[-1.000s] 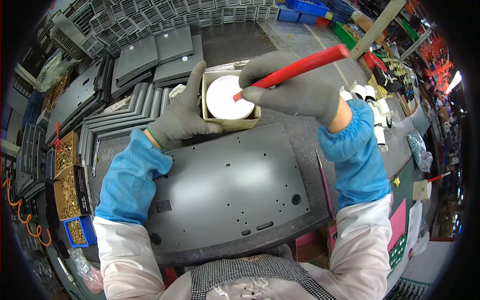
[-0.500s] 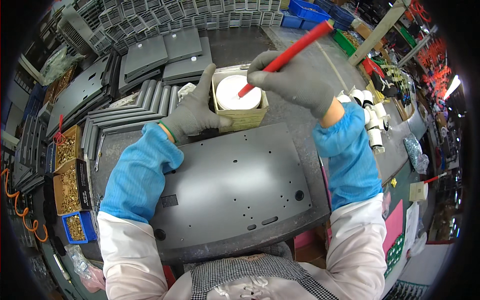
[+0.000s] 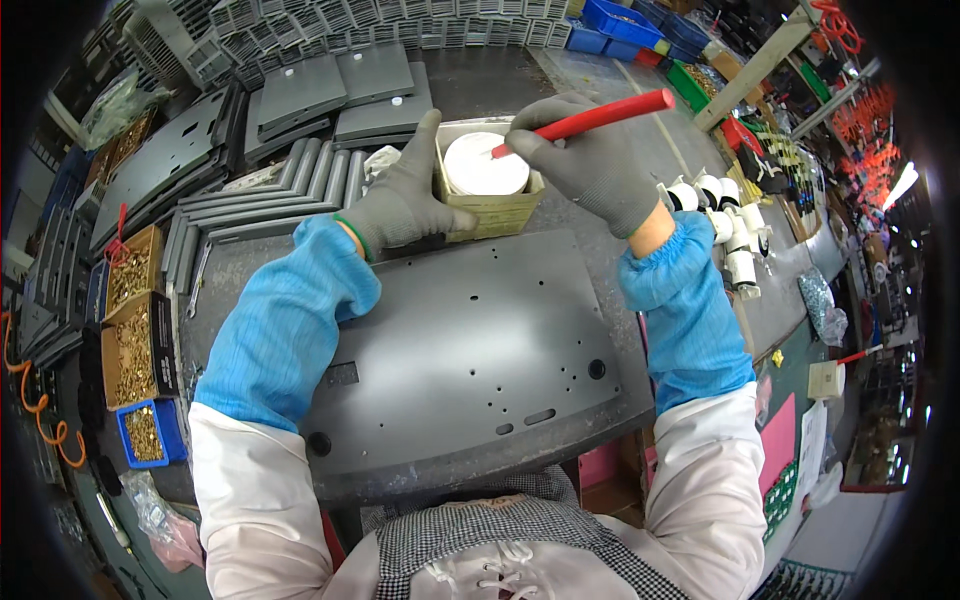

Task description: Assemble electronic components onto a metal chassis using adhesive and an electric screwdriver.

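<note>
1. Stick (image 3: 600, 118), red and thick, in right hand (image 3: 590, 165); pinched near the low end between thumb and fingers, grip narrow.
2. Low end at the face of white round tub (image 3: 472, 168), other end slanting up to the right.
3. Tub inside open square carton (image 3: 495, 215), on dark worktop (image 3: 600, 245), just beyond far edge of grey panel (image 3: 470, 340).
4. Left hand (image 3: 400, 200) spread wide at the carton's left side: thumb across the near wall, index finger pointing up along the side.
5. White face of tub: lid or contents, cannot tell from this angle.
6. Grey gloves (image 3: 395, 215) on both hands, blue sleeve covers (image 3: 285, 320) above the wrists.
7. Panel flat between the forearms; small holes scattered over it, two slots by the near edge.
8. To the left: angled grey bars (image 3: 240, 215), wrench (image 3: 197, 285), open box of brass-coloured parts (image 3: 133, 360), blue tray (image 3: 178, 437).
9. To the right: cluster of white cylindrical fittings (image 3: 738, 240), well apart from the carton.
</note>
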`<state>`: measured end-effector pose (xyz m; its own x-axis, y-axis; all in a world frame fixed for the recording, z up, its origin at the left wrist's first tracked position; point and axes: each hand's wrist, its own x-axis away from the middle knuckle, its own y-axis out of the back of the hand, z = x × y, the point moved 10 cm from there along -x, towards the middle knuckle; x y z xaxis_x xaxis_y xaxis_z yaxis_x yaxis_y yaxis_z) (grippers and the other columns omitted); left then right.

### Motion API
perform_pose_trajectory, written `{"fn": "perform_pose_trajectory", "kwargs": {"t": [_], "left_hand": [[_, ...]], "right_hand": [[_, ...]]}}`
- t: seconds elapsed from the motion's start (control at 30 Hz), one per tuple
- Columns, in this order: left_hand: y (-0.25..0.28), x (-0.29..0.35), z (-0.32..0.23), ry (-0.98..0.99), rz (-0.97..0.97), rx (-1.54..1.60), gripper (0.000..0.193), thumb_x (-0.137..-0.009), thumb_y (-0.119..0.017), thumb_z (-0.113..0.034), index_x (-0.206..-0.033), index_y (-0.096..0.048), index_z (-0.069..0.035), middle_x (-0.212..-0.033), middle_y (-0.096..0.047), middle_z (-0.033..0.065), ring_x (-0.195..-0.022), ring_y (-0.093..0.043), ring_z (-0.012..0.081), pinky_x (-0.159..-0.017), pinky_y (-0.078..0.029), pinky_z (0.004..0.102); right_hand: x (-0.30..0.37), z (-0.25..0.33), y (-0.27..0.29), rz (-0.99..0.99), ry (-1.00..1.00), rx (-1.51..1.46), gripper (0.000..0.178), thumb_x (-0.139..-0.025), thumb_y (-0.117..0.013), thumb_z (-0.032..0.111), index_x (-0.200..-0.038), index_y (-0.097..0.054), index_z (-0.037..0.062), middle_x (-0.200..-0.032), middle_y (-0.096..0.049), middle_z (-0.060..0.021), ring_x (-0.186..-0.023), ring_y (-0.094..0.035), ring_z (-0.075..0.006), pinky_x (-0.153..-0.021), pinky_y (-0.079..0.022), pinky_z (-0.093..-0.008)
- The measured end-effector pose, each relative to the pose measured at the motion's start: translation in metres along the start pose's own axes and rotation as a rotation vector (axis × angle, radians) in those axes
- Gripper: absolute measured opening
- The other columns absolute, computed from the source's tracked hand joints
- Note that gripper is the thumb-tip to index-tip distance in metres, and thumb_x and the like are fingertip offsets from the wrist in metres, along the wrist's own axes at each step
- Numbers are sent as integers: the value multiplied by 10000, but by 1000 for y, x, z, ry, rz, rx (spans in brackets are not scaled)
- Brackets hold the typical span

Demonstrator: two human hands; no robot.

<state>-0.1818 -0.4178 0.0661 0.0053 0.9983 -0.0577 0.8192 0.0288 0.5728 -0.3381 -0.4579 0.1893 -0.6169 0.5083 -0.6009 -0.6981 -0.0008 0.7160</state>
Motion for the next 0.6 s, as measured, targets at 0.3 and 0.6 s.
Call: {"fn": "perform_pose_trajectory", "kwargs": {"t": [0.3, 0.6], "left_hand": [[129, 213, 1, 31, -358, -319, 554, -911, -722, -249, -1392, -543, -40, -1110, -674, 137, -994, -646, 229, -873, -523, 361], [34, 374, 38, 476, -331, -215, 413, -965, -620, -229, -1306, -598, 2, -1145, -691, 236, -1056, -682, 338, -898, -516, 398]], "right_hand": [[42, 92, -3, 121, 654, 519, 228, -823, -746, 227, -1029, -682, 153, -933, -695, -63, -1033, -639, -270, -996, -452, -450], [117, 167, 37, -125, 613, 519, 244, -847, -766, 140, -1085, -716, 122, -1012, -725, -49, -1009, -685, -229, -923, -511, -379]]}}
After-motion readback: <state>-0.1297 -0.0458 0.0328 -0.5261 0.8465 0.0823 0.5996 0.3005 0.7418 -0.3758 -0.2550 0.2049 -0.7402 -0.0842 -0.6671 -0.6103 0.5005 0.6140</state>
